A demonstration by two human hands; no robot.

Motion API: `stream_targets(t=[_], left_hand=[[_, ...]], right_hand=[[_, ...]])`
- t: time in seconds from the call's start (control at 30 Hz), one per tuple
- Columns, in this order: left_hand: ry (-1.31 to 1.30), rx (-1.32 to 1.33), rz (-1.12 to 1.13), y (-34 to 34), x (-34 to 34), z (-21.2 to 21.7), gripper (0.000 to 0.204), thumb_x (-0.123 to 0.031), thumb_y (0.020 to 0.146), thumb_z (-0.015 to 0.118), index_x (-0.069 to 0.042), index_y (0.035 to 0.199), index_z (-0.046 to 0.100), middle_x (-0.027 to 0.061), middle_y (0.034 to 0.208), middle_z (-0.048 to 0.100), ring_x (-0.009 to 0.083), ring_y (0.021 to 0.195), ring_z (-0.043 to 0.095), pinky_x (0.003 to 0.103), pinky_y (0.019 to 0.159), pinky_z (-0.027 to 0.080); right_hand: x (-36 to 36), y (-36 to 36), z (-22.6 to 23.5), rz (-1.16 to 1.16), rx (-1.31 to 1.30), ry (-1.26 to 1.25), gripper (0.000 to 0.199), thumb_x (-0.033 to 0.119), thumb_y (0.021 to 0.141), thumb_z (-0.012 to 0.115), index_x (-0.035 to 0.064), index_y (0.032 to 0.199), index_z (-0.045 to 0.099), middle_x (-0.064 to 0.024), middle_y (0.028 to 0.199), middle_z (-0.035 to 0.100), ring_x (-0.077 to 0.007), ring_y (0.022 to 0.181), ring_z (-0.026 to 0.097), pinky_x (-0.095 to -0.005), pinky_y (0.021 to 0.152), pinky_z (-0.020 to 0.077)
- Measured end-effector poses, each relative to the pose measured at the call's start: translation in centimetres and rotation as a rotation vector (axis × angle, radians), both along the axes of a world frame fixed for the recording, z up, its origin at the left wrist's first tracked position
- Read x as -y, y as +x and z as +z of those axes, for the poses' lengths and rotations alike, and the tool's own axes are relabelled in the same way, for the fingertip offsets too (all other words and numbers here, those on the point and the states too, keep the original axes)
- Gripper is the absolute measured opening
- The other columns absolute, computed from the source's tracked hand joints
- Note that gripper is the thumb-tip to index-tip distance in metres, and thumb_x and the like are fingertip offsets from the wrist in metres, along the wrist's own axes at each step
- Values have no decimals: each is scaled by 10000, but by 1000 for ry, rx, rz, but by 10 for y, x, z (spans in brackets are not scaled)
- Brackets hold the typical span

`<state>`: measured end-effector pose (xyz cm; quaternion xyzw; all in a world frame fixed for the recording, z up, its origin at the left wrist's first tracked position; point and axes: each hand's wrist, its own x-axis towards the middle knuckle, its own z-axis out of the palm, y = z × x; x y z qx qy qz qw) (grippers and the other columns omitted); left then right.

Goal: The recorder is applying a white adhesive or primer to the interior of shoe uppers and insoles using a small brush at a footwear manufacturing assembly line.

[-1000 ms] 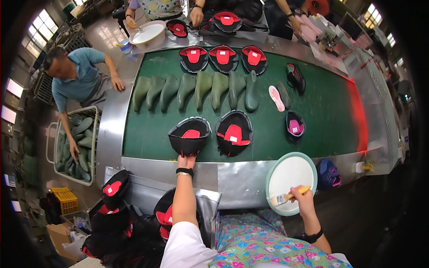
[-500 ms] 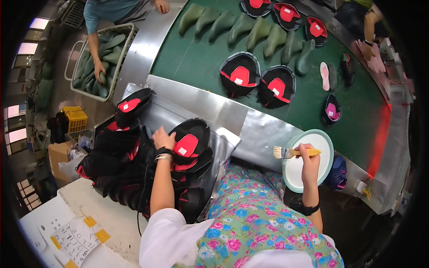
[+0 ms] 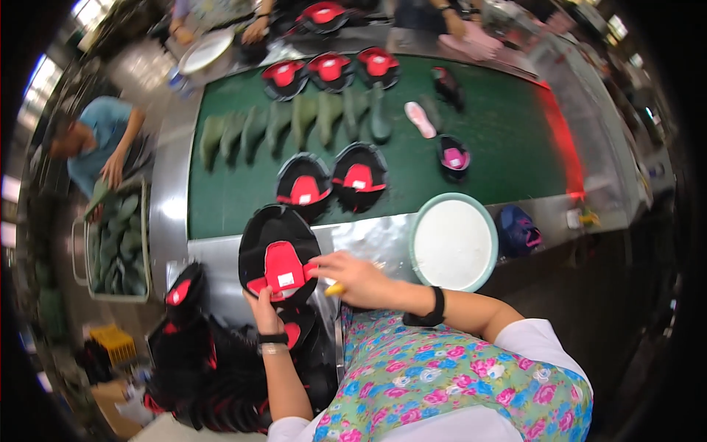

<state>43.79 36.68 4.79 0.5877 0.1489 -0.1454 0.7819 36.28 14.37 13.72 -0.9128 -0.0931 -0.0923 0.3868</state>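
Observation:
My left hand grips the lower edge of a black shoe upper with red lining and a white label, held up over the metal ledge. At the upper's right edge is my right hand, its fingertips at the red lining. A paintbrush is in that hand; only its yellow handle end shows, and the bristles are hidden. Right of my right hand sits a round basin with a pale green rim and white contents. More black and red uppers lie heaped beside my left forearm.
On the green belt stand two uppers, a row of green shoe lasts and a small pink-lined upper. A dark blue shoe is beside the basin. At left, a person handles lasts over a tub.
My left hand has lifted an upper from the pile toward the belt. My right hand has moved left from over the basin to the upper, with the paintbrush. The view has turned.

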Motion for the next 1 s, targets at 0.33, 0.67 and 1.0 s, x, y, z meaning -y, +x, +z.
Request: stream_targets(t=[0.33,0.67,1.0], left_hand=[[-161,292,-398,-30,39,73,434,-216,883,539,8,1245,449,125,1187,544,245,1072,548,374,921,444],[-234,22,-513,-38,78,38,390,-124,816,616,12,1168,516,129,1098,583,204,1000,577,339,858,484],[150,51,-887,-128,69,46,350,6,749,681,-7,1087,592,64,974,637,188,912,615,328,802,496]], right_hand=[[43,-36,72,180,-104,67,346,131,705,709,82,1027,593,-69,1106,605,-268,1034,554,-373,754,520],[100,-107,82,-222,-129,442,187,189,858,613,51,980,644,-113,1038,629,-256,1028,554,-354,900,431],[186,-236,-32,-1165,-264,201,215,220,732,724,29,825,691,-149,781,653,-289,718,652,-337,675,505]])
